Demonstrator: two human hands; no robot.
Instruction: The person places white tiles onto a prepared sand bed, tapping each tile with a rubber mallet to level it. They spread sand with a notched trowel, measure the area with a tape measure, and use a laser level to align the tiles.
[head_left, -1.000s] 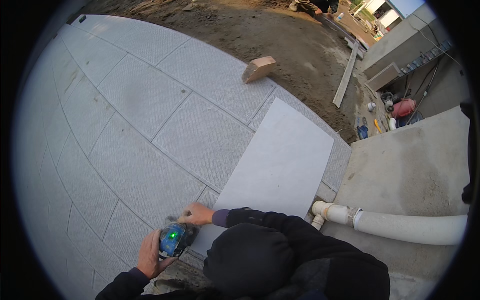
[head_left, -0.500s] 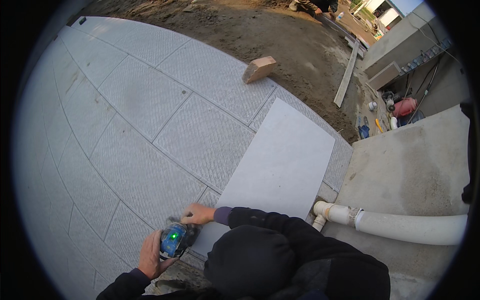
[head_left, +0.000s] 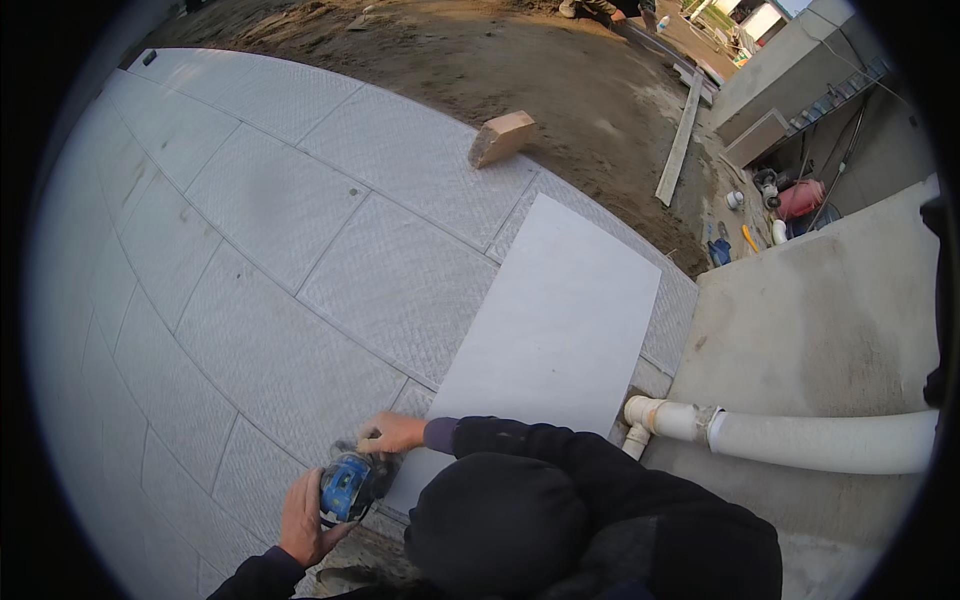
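Note:
A compact blue-and-black device stands low beside the near edge of the paving; I cannot make out its exact kind. My left hand wraps its fingers and thumb around the blue body from the left. Bent fingers of my right hand grip its dark far side, partly hidden there. Just right of the device lies a smooth, pale rectangular sheet, flat on textured grey paving slabs. My right sleeve crosses the sheet's near end.
A tan brick sits at the slabs' far edge, before bare soil. White pipes run along the concrete at right. Farther back are a wooden plank, a red object and another person.
The green light on the device no longer shows. Both hands keep hold of it in nearly the same place, while the whole view has shifted slightly.

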